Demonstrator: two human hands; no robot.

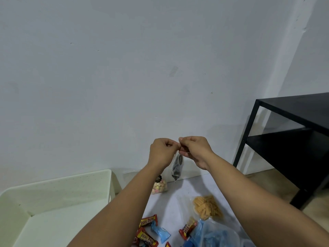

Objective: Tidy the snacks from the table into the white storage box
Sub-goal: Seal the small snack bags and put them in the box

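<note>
Both hands are raised above the table's far edge. My left hand (161,151) and my right hand (195,150) pinch the top of a small clear bag of dark snacks (177,167), which hangs between them. The white storage box (58,189) stands at the lower left, and the part of its inside I can see is bare. On the table (179,196) lie a bag of pastel round sweets (159,186), a clear bag of orange sticks (207,207), red chocolate bars (148,220), a small blue packet (161,231) and a clear bag of blue packets (211,234).
A black metal shelf table (292,125) stands at the right, on a wooden floor. A plain grey wall rises right behind the table. My forearms cross over the table's near part and hide some of the snacks.
</note>
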